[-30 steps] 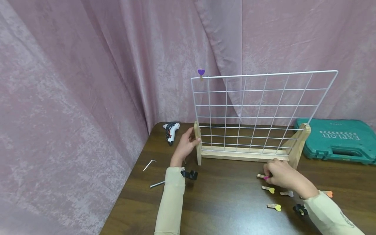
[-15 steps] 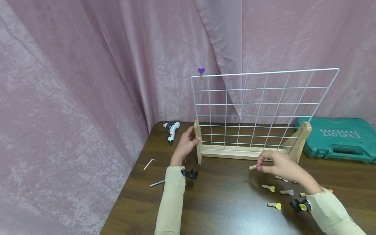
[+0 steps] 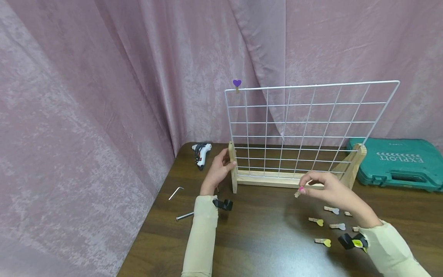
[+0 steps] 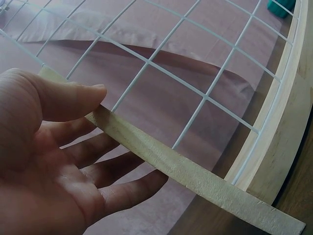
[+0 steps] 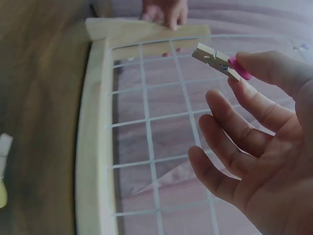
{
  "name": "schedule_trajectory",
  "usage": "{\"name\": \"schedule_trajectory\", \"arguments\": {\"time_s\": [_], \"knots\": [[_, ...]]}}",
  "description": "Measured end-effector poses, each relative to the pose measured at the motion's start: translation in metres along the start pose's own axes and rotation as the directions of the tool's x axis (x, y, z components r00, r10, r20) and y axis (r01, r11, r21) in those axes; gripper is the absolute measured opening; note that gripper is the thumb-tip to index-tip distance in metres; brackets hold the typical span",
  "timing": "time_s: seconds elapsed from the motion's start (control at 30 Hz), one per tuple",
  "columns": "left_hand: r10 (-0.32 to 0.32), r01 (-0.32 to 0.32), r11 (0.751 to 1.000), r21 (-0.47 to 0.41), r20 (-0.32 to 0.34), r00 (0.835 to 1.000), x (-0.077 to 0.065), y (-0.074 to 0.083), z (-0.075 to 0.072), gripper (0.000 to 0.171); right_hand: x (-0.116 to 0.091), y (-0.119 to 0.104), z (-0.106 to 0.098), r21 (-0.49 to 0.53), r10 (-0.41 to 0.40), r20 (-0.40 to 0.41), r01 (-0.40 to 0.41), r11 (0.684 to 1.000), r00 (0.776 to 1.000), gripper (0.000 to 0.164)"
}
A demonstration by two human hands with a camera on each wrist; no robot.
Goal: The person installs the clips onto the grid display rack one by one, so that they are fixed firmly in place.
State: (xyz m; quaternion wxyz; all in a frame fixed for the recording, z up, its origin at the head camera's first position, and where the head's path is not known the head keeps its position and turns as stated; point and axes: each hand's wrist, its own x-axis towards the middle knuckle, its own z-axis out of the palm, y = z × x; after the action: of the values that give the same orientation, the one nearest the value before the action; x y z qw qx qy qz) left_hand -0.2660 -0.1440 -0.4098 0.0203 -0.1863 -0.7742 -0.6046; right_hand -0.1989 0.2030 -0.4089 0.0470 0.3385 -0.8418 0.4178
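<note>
The person's right hand (image 3: 327, 189) pinches a small wooden clothespin (image 5: 217, 61) by its pink heart (image 5: 240, 68), thumb against forefinger, the other fingers loosely bent and apart from it. The pin hangs above the brown table (image 3: 263, 238), in front of the lower wires toward the stand's right end. Across from it, the left hand (image 3: 217, 173) grips the left wooden upright (image 4: 161, 152), thumb over one edge, fingertips at the other. A white wire grid (image 3: 311, 85) rises from the wooden base (image 3: 270, 181), a purple heart clip (image 3: 237, 83) on its top wire near the left corner. Below the right hand I see two yellow-heart clips (image 3: 320, 222) and two pale-heart clips (image 3: 339, 226) lying flat. Left of the left arm are a bolt (image 3: 185, 216), a hex key (image 3: 175, 193) and, farther back, a white glue gun (image 3: 204, 152); past the stand's right end lies a green case (image 3: 398, 165), with pink curtains (image 3: 194, 69) behind
</note>
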Motion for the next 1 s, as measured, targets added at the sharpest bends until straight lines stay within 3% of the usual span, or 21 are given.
{"name": "schedule_trajectory", "arguments": {"time_s": [0.33,0.63,1.0], "knots": [[0.001,-0.001,1.0,-0.008,-0.004,1.0,0.0,-0.001,-0.001,0.046,0.019,-0.036,-0.016,0.012,0.005,-0.006,-0.005,1.0,1.0,0.007],[0.0,0.0,1.0,0.004,0.001,1.0,0.001,-0.002,-0.002,0.046,0.044,-0.062,-0.027,-0.049,-0.181,-0.019,0.18,0.982,0.983,0.018],[0.006,-0.006,1.0,0.004,0.013,1.0,0.001,-0.003,-0.002,0.046,0.078,-0.101,-0.041,-0.16,-0.308,0.034,0.309,0.937,0.951,0.019]]}}
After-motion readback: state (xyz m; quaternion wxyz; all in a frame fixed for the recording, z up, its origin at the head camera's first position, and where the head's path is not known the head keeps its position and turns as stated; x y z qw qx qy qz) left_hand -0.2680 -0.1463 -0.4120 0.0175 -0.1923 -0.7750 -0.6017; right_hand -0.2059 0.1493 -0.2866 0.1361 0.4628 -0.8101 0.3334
